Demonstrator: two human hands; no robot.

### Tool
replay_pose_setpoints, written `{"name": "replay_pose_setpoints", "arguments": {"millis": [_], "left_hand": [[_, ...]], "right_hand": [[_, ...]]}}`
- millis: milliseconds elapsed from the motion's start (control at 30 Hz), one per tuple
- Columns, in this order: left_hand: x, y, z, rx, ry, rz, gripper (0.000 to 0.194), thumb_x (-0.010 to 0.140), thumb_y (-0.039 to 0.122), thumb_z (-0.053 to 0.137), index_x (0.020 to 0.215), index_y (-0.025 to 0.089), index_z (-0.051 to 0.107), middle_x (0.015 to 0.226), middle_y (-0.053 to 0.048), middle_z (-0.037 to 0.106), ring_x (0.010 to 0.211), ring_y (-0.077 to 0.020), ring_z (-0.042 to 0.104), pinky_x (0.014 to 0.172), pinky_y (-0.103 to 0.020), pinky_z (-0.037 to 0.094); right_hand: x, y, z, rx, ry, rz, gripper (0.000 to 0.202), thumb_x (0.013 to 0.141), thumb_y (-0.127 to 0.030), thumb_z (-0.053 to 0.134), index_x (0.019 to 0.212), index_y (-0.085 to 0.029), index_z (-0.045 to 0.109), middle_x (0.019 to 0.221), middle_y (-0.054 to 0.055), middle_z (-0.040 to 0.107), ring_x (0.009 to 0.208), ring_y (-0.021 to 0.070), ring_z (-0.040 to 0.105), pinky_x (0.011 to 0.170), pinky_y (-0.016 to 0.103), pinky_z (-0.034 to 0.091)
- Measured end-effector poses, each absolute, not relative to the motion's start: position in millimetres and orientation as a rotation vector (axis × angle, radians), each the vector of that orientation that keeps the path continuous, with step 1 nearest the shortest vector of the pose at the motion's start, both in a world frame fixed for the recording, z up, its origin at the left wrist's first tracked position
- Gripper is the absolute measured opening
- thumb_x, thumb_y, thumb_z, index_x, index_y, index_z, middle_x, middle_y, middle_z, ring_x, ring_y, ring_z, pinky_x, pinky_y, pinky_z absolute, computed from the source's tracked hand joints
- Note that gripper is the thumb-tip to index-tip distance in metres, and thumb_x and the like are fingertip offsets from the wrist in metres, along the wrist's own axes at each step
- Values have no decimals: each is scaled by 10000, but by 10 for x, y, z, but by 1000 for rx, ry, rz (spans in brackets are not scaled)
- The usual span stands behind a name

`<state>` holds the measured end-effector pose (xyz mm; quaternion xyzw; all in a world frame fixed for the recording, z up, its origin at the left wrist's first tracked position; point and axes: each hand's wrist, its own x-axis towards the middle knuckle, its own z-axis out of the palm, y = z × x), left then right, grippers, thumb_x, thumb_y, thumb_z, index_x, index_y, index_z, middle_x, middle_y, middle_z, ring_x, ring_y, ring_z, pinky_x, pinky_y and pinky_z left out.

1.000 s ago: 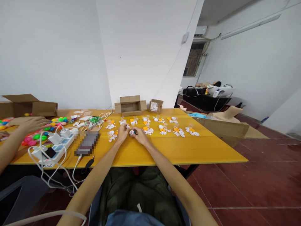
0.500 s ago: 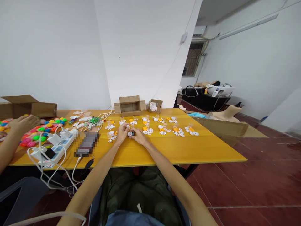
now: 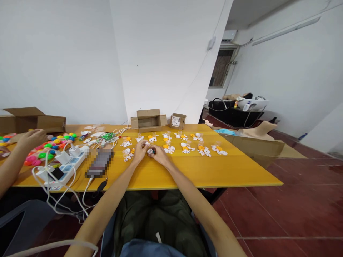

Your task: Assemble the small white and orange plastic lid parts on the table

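Observation:
Close together over the table, my two hands work on small parts. Fingers of my right hand (image 3: pixel 159 155) are closed round a small round cup (image 3: pixel 150 151), pale at its mouth, with a dark and bluish bit by the fingertips. My left hand (image 3: pixel 139 151) is pinched beside the cup, with a small white piece (image 3: pixel 146 144) at its fingertips; its exact kind is too small to make out. Around and beyond the hands lie several little groups of white wheel-like discs (image 3: pixel 169 150), orange discs (image 3: pixel 200 147) and clear cups (image 3: pixel 179 133).
An open cardboard box (image 3: pixel 148 122) and a smaller box (image 3: pixel 177 121) stand at the back. To my left are a phone (image 3: pixel 99 163), a power strip (image 3: pixel 66 167) with cables, and colourful balls (image 3: pixel 45 156) near another person's hand (image 3: pixel 31 140).
The cup has shifted very slightly between my hands, which stay in nearly the same place. At the left, the other person's hand has moved a little. The view has drifted slightly.

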<state>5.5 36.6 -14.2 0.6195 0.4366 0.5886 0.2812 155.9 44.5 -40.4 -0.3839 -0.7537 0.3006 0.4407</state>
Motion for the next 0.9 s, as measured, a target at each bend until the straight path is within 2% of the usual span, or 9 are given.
{"name": "replay_pose_setpoints", "arguments": {"millis": [133,333,500,700,900], "left_hand": [[59,370,-165,1679,1154,1607,112,759,274,698,839,200,673,789,-15,712,783,-185,681,778,-314,549],[49,360,-167,1738,1145,1599,110,739,243,706,841,202,697,804,-11,725,785,-184,675,777,-307,546],[42,359,-165,1737,1139,1579,114,733,225,699,845,206,710,815,-12,732,778,-181,679,769,-305,544],[56,366,-158,1722,1085,1563,95,740,252,709,821,202,708,822,-29,746,832,-199,705,811,-326,551],[83,329,-128,1711,979,1531,204,771,382,730,863,200,730,860,-52,770,895,-231,729,855,-362,564]], "right_hand": [[1563,457,-414,-971,-1853,736,250,653,-192,759,887,-243,687,902,-2,734,822,203,661,793,346,531],[1555,477,-446,-1000,-1828,724,275,626,-197,790,877,-223,681,899,11,734,821,207,670,787,359,539],[1530,476,-477,-998,-1778,715,392,582,-215,841,939,-220,681,948,32,735,882,230,684,808,384,555],[1507,390,-377,-940,-1661,634,287,734,-254,744,1010,-231,668,957,43,728,902,209,688,848,374,562],[1507,315,-265,-880,-1632,638,118,861,-290,589,925,-236,672,903,35,736,793,188,687,753,328,571]]}}
